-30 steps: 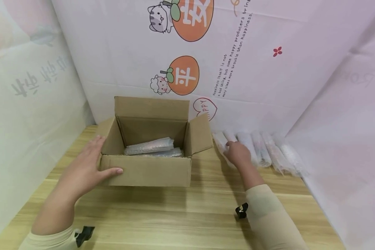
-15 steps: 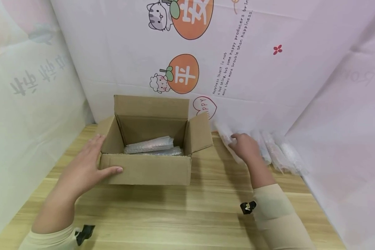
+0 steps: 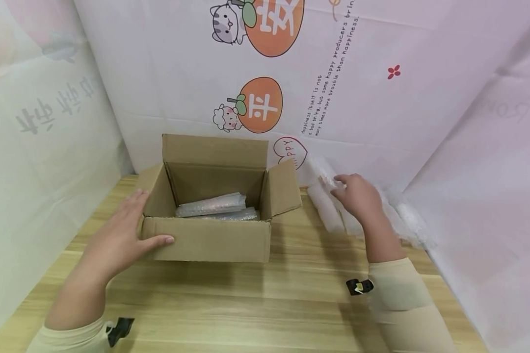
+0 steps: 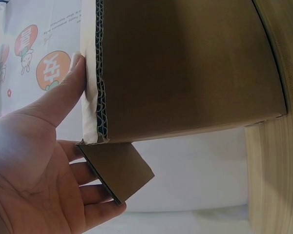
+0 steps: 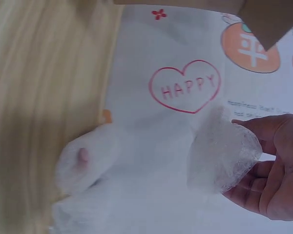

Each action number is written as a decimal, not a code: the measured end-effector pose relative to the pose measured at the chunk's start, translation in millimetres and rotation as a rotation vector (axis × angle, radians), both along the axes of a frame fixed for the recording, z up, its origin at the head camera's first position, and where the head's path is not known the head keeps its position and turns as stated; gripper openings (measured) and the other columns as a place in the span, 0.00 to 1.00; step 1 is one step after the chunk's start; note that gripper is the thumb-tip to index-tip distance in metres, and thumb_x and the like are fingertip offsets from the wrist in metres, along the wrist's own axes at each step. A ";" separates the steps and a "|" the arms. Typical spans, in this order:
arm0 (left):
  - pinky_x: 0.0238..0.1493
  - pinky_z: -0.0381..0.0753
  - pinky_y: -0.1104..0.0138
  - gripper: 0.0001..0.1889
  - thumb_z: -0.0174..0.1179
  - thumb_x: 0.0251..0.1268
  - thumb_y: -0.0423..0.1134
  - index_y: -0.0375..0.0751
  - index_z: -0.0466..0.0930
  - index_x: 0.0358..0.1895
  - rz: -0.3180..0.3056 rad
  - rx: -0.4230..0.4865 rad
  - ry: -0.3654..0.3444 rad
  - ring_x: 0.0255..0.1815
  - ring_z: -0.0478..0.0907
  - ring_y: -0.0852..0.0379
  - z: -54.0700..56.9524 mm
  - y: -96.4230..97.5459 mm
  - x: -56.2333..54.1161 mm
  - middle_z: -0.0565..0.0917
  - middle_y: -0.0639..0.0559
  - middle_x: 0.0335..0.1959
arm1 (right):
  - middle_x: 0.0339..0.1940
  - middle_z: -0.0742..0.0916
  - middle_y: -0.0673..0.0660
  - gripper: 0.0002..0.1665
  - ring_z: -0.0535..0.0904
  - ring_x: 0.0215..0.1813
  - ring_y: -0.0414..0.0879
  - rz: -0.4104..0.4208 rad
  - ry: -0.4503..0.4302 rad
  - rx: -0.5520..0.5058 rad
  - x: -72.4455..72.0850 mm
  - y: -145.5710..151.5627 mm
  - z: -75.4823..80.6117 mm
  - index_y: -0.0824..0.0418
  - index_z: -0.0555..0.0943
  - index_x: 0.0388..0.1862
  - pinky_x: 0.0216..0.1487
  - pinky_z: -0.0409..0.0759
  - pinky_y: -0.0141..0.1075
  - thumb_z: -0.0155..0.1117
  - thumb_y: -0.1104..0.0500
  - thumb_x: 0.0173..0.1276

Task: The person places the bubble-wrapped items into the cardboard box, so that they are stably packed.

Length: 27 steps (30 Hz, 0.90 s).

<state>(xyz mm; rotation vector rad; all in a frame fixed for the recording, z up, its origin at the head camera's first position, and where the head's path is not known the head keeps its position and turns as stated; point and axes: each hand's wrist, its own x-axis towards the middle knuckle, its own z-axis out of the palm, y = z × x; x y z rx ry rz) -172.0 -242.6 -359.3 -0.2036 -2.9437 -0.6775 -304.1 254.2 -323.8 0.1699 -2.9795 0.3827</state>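
An open cardboard box (image 3: 205,240) stands on the table, with bubble-wrapped rolls (image 3: 212,204) lying inside it. My left hand (image 3: 115,238) grips its front left corner, thumb on the front wall; in the left wrist view, the fingers lie behind a small side flap (image 4: 119,170). To the right of the box, my right hand (image 3: 357,198) holds a bubble-wrapped roll (image 5: 222,151) between thumb and fingers, raised above the others. The wrapping hides what is inside. Below it, another wrapped roll (image 3: 326,208) lies at the left end of a row.
More wrapped rolls (image 3: 408,218) lie along the back right of the wood-grain table (image 3: 229,304), partly hidden by the right hand. A printed white sheet (image 3: 357,98) rises behind, with white sheets at both sides. The box's right flap (image 3: 284,189) sticks out toward the rolls.
My right hand has lifted a wrapped roll out of the row and moved a little right and upward, exposing the roll beneath. The left hand and box have stayed in place.
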 end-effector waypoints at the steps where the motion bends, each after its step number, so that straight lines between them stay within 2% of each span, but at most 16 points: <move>1: 0.69 0.49 0.30 0.66 0.58 0.48 0.78 0.46 0.32 0.80 0.000 0.000 0.000 0.79 0.39 0.32 -0.1 -0.1 0.1 0.35 0.41 0.81 | 0.63 0.78 0.69 0.26 0.75 0.61 0.66 0.002 0.010 0.000 0.8 -0.3 3.8 0.58 0.76 0.65 0.52 0.77 0.61 0.59 0.51 0.70; 15: 0.70 0.48 0.31 0.66 0.58 0.48 0.78 0.45 0.34 0.80 -0.007 0.008 0.007 0.79 0.38 0.33 -1.7 -0.8 -0.6 0.36 0.42 0.81 | 0.65 0.77 0.68 0.27 0.78 0.59 0.63 0.037 0.040 -0.012 6.2 -8.1 46.7 0.58 0.76 0.66 0.53 0.76 0.61 0.60 0.52 0.70; 27: 0.70 0.47 0.31 0.66 0.58 0.48 0.78 0.45 0.32 0.80 -0.005 0.006 0.008 0.79 0.37 0.33 -1.9 -1.4 -1.2 0.34 0.43 0.81 | 0.66 0.76 0.65 0.27 0.76 0.60 0.61 0.079 0.052 -0.030 14.0 -27.7 85.5 0.55 0.75 0.67 0.54 0.75 0.61 0.61 0.52 0.70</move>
